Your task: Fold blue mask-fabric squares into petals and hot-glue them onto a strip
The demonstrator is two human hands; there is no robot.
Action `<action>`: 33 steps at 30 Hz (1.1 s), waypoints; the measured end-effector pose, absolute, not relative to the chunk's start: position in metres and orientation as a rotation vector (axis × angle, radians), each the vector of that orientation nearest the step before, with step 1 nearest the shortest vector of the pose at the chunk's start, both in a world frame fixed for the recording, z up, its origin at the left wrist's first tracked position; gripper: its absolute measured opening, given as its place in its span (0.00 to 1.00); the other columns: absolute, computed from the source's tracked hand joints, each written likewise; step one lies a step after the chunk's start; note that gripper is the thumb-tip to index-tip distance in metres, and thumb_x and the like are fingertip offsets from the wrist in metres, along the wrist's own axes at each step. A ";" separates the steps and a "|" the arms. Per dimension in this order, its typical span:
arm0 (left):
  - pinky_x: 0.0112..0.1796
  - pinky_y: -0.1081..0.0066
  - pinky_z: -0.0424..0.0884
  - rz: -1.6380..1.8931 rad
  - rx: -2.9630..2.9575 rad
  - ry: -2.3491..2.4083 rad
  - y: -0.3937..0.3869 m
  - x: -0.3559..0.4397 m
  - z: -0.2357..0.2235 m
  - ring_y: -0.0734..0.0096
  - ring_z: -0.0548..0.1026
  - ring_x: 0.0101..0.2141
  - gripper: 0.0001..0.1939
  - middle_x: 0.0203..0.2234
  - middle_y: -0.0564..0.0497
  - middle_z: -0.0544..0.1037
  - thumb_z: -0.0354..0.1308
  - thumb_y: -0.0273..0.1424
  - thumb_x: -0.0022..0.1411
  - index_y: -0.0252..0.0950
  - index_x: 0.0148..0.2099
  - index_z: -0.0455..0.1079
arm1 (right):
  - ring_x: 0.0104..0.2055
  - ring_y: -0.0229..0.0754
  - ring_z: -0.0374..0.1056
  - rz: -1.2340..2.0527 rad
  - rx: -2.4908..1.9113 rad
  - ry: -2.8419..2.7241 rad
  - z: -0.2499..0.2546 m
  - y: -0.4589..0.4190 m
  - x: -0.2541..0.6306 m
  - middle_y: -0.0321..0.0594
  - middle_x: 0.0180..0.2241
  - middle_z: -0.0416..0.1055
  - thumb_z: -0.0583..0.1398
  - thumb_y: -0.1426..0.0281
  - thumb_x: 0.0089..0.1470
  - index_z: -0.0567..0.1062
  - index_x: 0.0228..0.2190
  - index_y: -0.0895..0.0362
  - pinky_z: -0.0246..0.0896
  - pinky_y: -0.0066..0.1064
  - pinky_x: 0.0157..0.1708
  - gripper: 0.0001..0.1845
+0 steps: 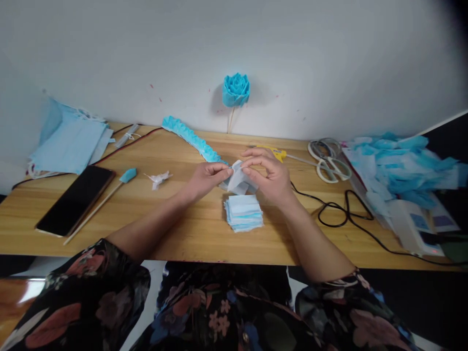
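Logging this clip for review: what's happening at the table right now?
A person seated at a wooden table pinches a small pale-blue folded piece between the left hand and right hand, just above a stack of cut squares. A pleated blue strip trails away behind the hands. A finished blue flower on a stick leans on the wall. Scissors, a phone and loose blue scraps lie around.

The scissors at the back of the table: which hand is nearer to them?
Right. The right hand pinches the folded piece just left of the scissors; the left hand holds the piece's other edge, farther left.
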State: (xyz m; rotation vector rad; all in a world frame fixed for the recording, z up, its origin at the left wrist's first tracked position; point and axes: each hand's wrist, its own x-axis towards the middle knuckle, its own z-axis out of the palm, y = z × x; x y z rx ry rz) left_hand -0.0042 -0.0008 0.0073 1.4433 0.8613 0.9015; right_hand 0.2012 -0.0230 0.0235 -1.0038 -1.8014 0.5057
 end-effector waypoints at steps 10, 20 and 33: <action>0.31 0.71 0.64 0.892 1.502 0.792 -0.002 -0.004 0.006 0.73 0.67 0.27 0.21 0.23 0.53 0.73 0.67 0.49 0.57 0.36 0.27 0.75 | 0.52 0.48 0.74 0.569 -1.057 -1.759 0.023 -0.024 0.198 0.39 0.47 0.81 0.66 0.63 0.58 0.82 0.41 0.46 0.69 0.45 0.52 0.08; 0.33 0.70 0.67 0.947 1.352 0.851 0.002 -0.004 0.000 0.70 0.72 0.29 0.22 0.24 0.52 0.77 0.70 0.52 0.52 0.36 0.30 0.81 | 0.52 0.48 0.73 0.857 -1.025 -1.443 0.013 -0.023 0.201 0.40 0.47 0.80 0.66 0.53 0.57 0.79 0.33 0.49 0.70 0.41 0.50 0.13; 0.37 0.70 0.68 0.965 1.222 0.852 0.002 -0.003 0.001 0.72 0.72 0.30 0.20 0.26 0.53 0.78 0.70 0.49 0.53 0.35 0.30 0.79 | 0.49 0.44 0.74 0.883 -0.869 -1.465 0.010 -0.021 0.204 0.38 0.44 0.80 0.68 0.59 0.57 0.80 0.32 0.50 0.69 0.38 0.49 0.09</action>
